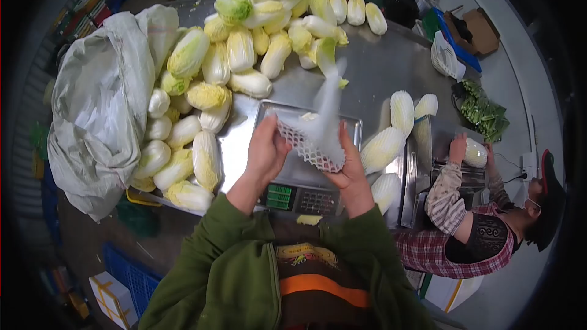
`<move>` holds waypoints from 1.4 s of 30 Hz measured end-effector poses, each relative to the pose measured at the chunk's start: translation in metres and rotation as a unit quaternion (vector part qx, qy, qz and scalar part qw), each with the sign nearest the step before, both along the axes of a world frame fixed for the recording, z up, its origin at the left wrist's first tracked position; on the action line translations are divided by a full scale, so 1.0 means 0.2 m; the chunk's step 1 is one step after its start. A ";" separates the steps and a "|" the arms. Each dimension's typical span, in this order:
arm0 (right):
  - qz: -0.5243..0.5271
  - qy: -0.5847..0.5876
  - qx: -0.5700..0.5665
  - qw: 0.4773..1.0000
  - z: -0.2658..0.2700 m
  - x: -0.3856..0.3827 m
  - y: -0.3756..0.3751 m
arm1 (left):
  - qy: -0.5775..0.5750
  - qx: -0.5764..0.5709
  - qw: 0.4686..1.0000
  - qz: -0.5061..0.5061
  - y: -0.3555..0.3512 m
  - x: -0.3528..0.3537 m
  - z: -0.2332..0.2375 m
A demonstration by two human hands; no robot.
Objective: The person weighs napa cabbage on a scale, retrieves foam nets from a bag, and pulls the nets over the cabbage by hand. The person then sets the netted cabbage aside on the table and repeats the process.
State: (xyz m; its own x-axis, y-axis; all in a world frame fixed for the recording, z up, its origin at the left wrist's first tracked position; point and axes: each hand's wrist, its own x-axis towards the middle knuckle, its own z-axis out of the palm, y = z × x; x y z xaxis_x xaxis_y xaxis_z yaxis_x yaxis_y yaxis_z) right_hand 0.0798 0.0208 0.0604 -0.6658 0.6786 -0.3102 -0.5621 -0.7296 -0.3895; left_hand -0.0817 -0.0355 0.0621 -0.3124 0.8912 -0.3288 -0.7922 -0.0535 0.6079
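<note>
A white foam net sleeve point(310, 148) is stretched between my two hands, its mesh end toward me and its far part blurred. My left hand point(266, 150) grips its left edge with fingers closed. On the right edge, my right hand point(350, 168) pinches the net between thumb and fingers. Beneath them lies the metal pan of a scale point(287, 174), with a green display point(279, 197) and keypad at its near side. A small pale leaf scrap point(309, 116) lies on the pan.
Napa cabbages point(240, 51) are heaped left and behind. A large white sack point(101, 104) sits far left. Netted cabbages point(383, 150) lie on the right. Beyond them a co-worker point(465, 232) handles a wrapped cabbage point(475, 153) at a metal machine.
</note>
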 end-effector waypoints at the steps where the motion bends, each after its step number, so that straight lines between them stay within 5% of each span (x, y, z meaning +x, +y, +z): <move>1: 0.001 -0.004 -0.009 1.000 -0.01 0.02 -0.01 | 0.235 -0.030 0.971 -0.018 -0.02 -0.06 -0.01; 3: 0.192 -0.015 0.156 0.969 -0.03 0.05 -0.01 | -0.162 0.132 0.970 -0.124 0.05 -0.13 -0.09; 5: 0.212 -0.069 0.204 0.953 -0.06 0.09 0.10 | -0.166 0.081 0.974 -0.132 0.04 -0.11 0.08; 7: -0.009 0.035 0.038 0.999 0.03 0.08 0.22 | -0.169 0.033 0.975 -0.138 0.01 -0.10 0.09; 9: 0.039 -0.058 0.105 0.992 -0.01 0.13 0.35 | -0.097 -0.032 0.938 -0.332 -0.07 -0.12 -0.04; 11: 0.084 -0.154 0.177 0.968 -0.05 0.13 0.41 | -0.026 -0.066 0.922 -0.380 -0.09 -0.03 -0.03; 12: 0.147 -0.384 0.386 0.826 -0.06 0.10 0.44 | -0.016 -0.085 0.938 -0.337 -0.09 -0.01 -0.12; 13: 0.188 -0.568 0.550 0.583 -0.08 0.07 0.47 | 0.033 -0.144 0.964 -0.219 -0.08 0.05 -0.17; 15: 0.098 -0.591 0.575 0.557 -0.20 0.00 0.49 | 0.213 -0.232 0.945 -0.091 -0.05 0.10 -0.45; 16: 0.065 -0.610 0.593 0.521 -0.23 -0.04 0.50 | 0.212 -0.228 0.946 -0.088 -0.02 0.10 -0.61; 18: 0.044 -0.655 0.603 0.452 -0.29 -0.12 0.51 | 0.391 -0.261 0.877 -0.098 0.03 0.08 -0.76; 19: 0.044 -0.656 0.604 0.451 -0.30 -0.13 0.53 | 0.390 -0.260 0.878 -0.098 0.07 0.10 -0.74; 21: 0.267 -0.726 0.508 0.377 -0.31 -0.16 0.60 | 0.140 -0.311 0.928 -0.152 0.18 0.15 -0.65; 22: 0.264 -0.729 0.508 0.376 -0.39 -0.13 0.63 | 0.184 -0.350 0.913 -0.104 0.23 0.20 -0.61; 24: 0.206 -0.696 0.420 0.545 -0.50 -0.07 0.68 | 0.211 -0.308 0.927 -0.032 0.28 0.25 -0.59; 25: 0.199 -0.699 0.419 0.544 -0.45 -0.06 0.68 | 0.235 -0.266 0.934 0.041 0.32 0.25 -0.60; 26: 0.111 -0.577 0.302 0.751 -0.40 0.00 0.65 | 0.343 -0.201 0.916 0.061 0.35 0.21 -0.72; 27: 0.010 -0.410 0.161 0.898 -0.37 0.06 0.59 | 0.322 -0.145 0.935 0.025 0.34 0.18 -0.50; 28: 0.010 -0.298 0.112 0.948 -0.40 0.15 0.58 | 0.245 -0.140 0.959 -0.031 0.34 0.15 -0.44; 29: 0.003 -0.301 0.113 0.947 -0.39 0.19 0.54 | 0.168 -0.134 0.973 -0.084 0.35 0.13 -0.41; 33: 0.017 -0.258 0.038 0.965 -0.40 0.25 0.37 | 0.148 -0.112 0.966 -0.178 0.29 0.16 -0.29; 36: -0.070 -0.291 0.121 0.946 -0.44 0.25 0.30 | 0.063 -0.093 0.977 -0.183 0.24 0.12 -0.28; 38: -0.068 -0.582 0.293 0.756 -0.47 0.26 0.28 | -0.008 -0.129 0.980 -0.151 0.24 0.11 -0.28; 39: -0.069 -0.582 0.291 0.756 -0.50 0.25 0.26 | -0.007 -0.130 0.980 -0.153 0.23 0.12 -0.34; 41: -0.165 -0.644 0.471 0.580 -0.59 0.21 0.21 | 0.282 -0.092 0.950 -0.098 0.23 0.14 -0.57; 42: -0.158 -0.681 0.502 0.508 -0.65 0.19 0.19 | 0.290 -0.092 0.952 -0.024 0.22 0.15 -0.69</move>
